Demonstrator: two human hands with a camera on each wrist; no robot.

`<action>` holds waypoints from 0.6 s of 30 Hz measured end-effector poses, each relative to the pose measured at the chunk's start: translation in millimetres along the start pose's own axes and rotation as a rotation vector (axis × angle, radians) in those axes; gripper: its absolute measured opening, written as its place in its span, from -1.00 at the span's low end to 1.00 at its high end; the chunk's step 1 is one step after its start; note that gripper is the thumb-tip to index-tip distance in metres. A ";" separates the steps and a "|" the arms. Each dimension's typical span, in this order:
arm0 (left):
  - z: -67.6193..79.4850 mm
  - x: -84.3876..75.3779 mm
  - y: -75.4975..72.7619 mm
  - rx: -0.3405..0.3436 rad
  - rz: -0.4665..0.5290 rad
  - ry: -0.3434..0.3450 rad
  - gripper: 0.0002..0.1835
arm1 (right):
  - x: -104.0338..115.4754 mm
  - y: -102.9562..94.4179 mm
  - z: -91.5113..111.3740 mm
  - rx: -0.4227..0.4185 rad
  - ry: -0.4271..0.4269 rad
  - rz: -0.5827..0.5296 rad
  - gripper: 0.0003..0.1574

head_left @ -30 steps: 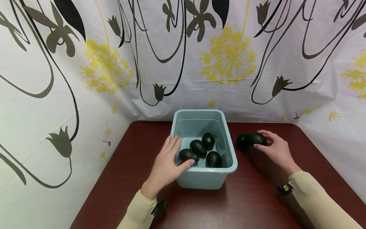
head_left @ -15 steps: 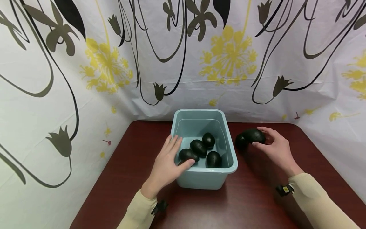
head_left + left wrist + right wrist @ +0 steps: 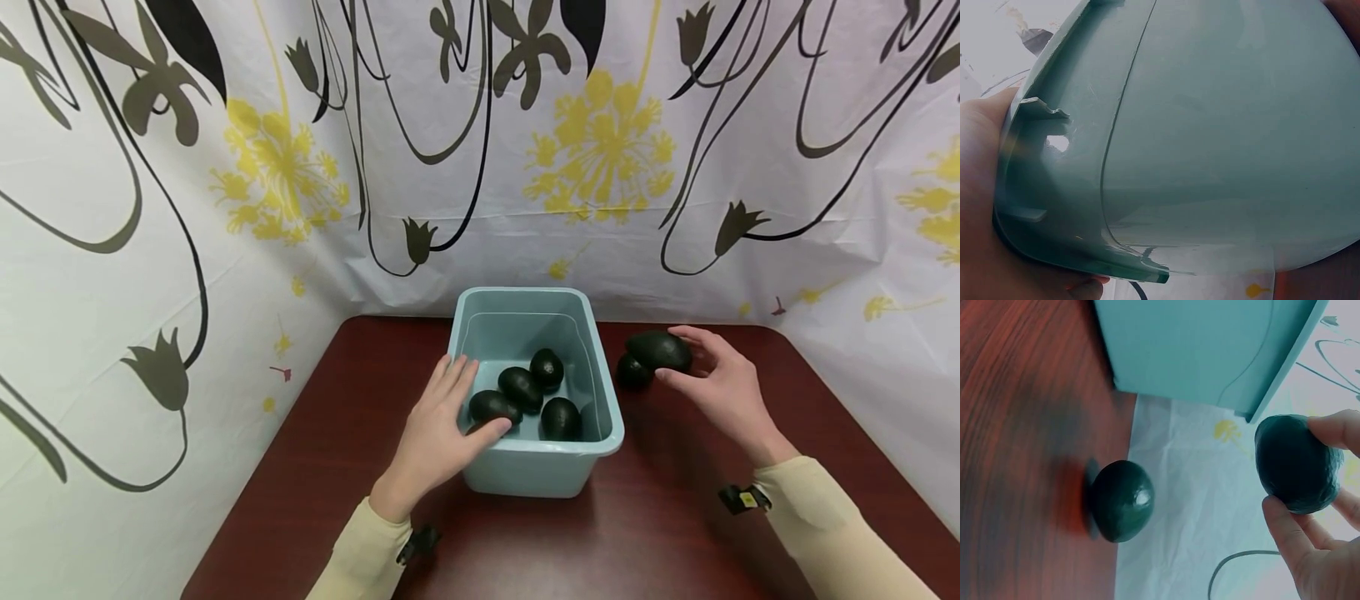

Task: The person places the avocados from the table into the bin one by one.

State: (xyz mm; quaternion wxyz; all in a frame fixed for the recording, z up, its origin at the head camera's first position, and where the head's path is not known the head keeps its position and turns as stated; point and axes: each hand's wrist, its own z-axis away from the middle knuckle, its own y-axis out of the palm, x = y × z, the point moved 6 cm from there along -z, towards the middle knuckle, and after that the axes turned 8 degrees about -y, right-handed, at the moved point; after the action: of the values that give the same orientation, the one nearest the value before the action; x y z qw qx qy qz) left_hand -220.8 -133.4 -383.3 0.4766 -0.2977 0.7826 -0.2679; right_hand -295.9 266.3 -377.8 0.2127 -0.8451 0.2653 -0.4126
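A light blue plastic bin (image 3: 536,467) stands on the table with several dark avocados (image 3: 520,388) lying inside. My left hand (image 3: 438,425) rests over its near left corner, fingers straight along the left rim and thumb across the front rim. In the left wrist view, the bin's outer wall (image 3: 1229,131) fills most of the frame. To the right of the bin, my right hand (image 3: 723,383) holds an avocado (image 3: 658,350) between thumb and fingertips, raised off the table. Another avocado (image 3: 1124,501) sits on the table below it, partly hidden in the head view.
The dark red-brown table (image 3: 630,533) has rounded far corners. A white curtain (image 3: 465,192) with grey and yellow flowers hangs behind it and along both sides. Each wrist carries a small black camera, such as the one on the right wrist (image 3: 745,499).
My right hand has lifted its avocado slightly and shifted it left, over the other one on the table. My left hand and the bin have stayed in place.
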 end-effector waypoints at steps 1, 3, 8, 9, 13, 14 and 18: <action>0.0 0.2 0.0 0.001 0.001 -0.002 -0.01 | 1.9 0.0 -0.5 -0.001 -0.004 -0.003 -0.21; -0.3 0.6 0.2 0.005 -0.002 -0.008 -0.01 | 5.6 0.0 -1.6 -0.005 -0.011 -0.008 -0.21; -0.2 0.6 0.4 0.003 -0.006 -0.008 -0.01 | 14.0 0.1 -3.8 -0.026 -0.017 -0.033 -0.20; -0.3 0.4 0.3 0.001 -0.005 -0.006 -0.01 | 15.7 0.1 -4.2 -0.032 -0.016 -0.037 -0.20; -0.2 0.4 0.1 -0.004 -0.004 -0.003 -0.01 | 22.6 -0.5 -5.6 -0.054 -0.017 -0.050 -0.19; -0.2 0.3 0.0 -0.006 -0.003 -0.002 -0.01 | 24.5 -0.8 -5.9 -0.058 -0.018 -0.053 -0.18; -0.1 -0.3 -0.5 -0.011 -0.004 0.005 -0.01 | 31.4 -0.9 -7.2 -0.069 -0.027 -0.068 -0.17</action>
State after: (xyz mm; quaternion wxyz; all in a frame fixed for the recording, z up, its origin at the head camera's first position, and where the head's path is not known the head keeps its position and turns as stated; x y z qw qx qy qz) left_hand -220.7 -133.4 -382.7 0.4725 -0.3012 0.7846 -0.2653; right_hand -285.2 246.4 -354.8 0.1729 -0.8660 0.2475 -0.3986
